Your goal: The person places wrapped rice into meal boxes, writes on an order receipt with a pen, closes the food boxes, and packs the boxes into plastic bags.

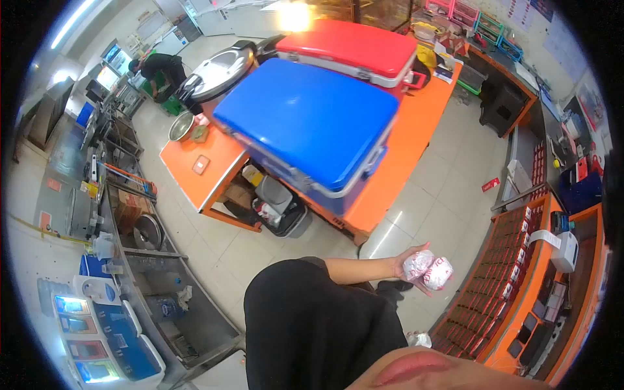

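My left hand [408, 263] is stretched out from a black sleeve over the floor. Its fingers are around two round packets [427, 265] in white wrapping with red print, side by side. Below, close to my chin, another white wrapped packet [421, 340] shows in part. A small bit of my right hand [410, 335] is at its edge; the rest is hidden.
A blue cooler box [312, 110] and a red cooler box [351, 45] stand on an orange table [416, 156]. A bin [296, 221] is below. Red-packed shelves [497, 279] line the right. A person in dark clothes [166, 68] bends at the back left.
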### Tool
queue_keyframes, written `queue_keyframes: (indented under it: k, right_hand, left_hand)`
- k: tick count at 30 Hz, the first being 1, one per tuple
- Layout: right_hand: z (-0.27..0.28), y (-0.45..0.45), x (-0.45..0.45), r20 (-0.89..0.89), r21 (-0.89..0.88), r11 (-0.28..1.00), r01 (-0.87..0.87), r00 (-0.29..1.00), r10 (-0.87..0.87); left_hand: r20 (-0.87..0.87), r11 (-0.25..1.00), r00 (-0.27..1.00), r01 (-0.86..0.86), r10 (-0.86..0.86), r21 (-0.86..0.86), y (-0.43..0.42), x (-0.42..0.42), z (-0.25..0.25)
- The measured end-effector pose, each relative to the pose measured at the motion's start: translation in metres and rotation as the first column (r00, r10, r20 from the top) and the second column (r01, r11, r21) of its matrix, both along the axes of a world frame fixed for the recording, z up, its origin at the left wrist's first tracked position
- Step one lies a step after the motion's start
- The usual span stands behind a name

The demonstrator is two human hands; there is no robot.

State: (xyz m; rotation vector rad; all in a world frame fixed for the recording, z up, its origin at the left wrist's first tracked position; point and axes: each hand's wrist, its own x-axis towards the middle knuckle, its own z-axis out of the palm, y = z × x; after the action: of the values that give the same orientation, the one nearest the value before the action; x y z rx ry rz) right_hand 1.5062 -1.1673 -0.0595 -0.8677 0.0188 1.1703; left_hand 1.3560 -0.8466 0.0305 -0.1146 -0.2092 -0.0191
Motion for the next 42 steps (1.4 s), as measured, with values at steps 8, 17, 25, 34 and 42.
queue_keyframes:
  k: [8, 17, 25, 34, 42]
  right_hand:
    - [0.024, 0.163, 0.266, 0.072, -0.335, 0.903, -0.271, 0.948, 0.311]
    - [0.073, 0.552, 0.418, 0.185, -0.191, 0.831, -0.522, 0.813, 0.553]
    - [0.035, 0.737, 0.485, -0.297, 0.108, 0.902, -0.418, 0.852, 0.431]
    - [-0.005, 0.915, 0.656, -0.101, -0.144, 0.901, -0.409, 0.912, 0.397]
    - [0.035, 1.328, 0.713, 0.833, -0.332, 0.678, -0.656, 0.133, 0.536]
  left_hand:
    - [-0.06, 0.912, 0.91, -0.411, 0.41, 0.004, 0.102, 0.117, -0.02]
    - [-0.249, 0.527, 0.528, -0.847, 0.812, -0.075, 0.21, 0.183, -0.032]
    - [-0.123, 0.362, 0.389, -0.911, 0.913, -0.197, 0.435, 0.29, -0.025]
    - [-0.105, 0.489, 0.489, -0.872, 0.866, -0.021, 0.714, 0.423, -0.012]
    - [-0.124, 0.275, 0.291, -0.952, 0.949, -0.133, 0.846, 0.509, -0.03]
